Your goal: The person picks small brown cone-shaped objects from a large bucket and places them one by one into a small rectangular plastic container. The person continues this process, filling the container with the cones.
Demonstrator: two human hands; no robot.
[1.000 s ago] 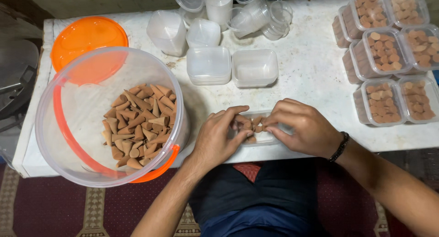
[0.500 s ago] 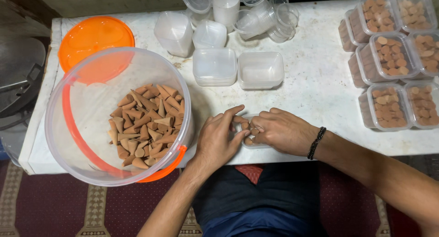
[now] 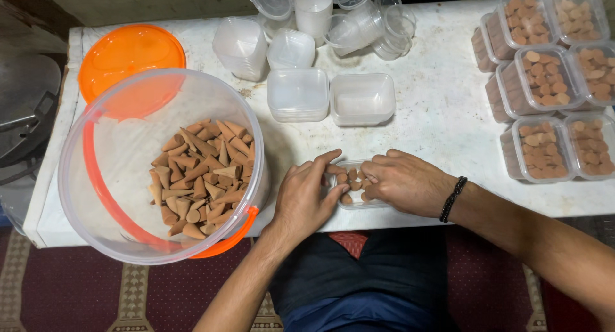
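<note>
A white, stained table [image 3: 442, 121] is seen from above. On it are set a clear bucket of brown cones [image 3: 160, 169], an orange lid [image 3: 125, 63], empty clear tubs [image 3: 330, 95], stacked cups [image 3: 333, 15] and filled cone boxes [image 3: 551, 82].

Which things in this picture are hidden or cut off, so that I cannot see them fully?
Head view only:
- Small clear tray: mostly covered by the left hand and right hand, so its cone count is hidden.
- Bucket: how deep the brown cones lie is unclear.
- Filled boxes: cut off by the right edge.
- Clear cups: cut off by the top edge.
</note>
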